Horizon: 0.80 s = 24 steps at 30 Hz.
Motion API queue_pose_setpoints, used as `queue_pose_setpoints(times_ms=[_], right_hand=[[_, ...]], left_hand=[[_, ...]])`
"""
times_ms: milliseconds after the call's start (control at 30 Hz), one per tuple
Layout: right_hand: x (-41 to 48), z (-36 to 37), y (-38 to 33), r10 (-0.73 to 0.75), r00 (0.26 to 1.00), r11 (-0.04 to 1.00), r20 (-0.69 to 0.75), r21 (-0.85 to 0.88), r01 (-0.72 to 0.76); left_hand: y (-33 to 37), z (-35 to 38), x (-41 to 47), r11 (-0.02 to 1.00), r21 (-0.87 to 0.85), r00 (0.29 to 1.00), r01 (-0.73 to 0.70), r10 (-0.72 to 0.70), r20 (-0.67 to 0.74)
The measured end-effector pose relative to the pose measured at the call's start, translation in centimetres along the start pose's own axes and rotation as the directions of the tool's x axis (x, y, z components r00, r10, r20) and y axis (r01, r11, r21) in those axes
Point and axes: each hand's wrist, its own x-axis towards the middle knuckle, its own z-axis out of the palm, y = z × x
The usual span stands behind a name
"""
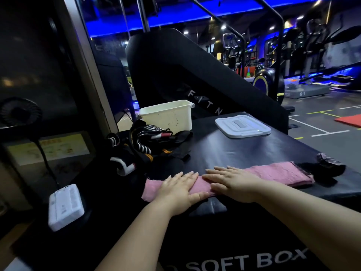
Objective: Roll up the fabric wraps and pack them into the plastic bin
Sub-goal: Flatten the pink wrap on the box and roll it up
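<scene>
left hand (178, 187) flat, fingers spread, on pink wrap (273, 172) | right hand (232, 181) same, beside it | bin (168, 115) behind, on surface (244, 147)

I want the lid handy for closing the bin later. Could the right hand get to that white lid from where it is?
Probably yes. The right hand lies flat on the pink wrap, and only bare black box top separates it from the white lid; nothing stands between.
</scene>
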Motion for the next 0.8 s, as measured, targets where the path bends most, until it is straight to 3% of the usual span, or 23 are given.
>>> queue_pose_setpoints(times_ms=[200, 800], right_hand=[[-0.1, 0.1, 0.2, -0.011, 1.000, 0.996, 0.000, -0.085, 0.011], [0.1, 0.3, 0.5, -0.017, 0.998, 0.999, -0.052, -0.034, 0.015]], left_hand=[[-1.7, 0.1, -1.0, 1.000, 0.000, 1.000, 0.025, -0.025, -0.004], [-4.3, -0.3, -2.0, 0.998, -0.043, 0.998, 0.046, -0.048, -0.043]])
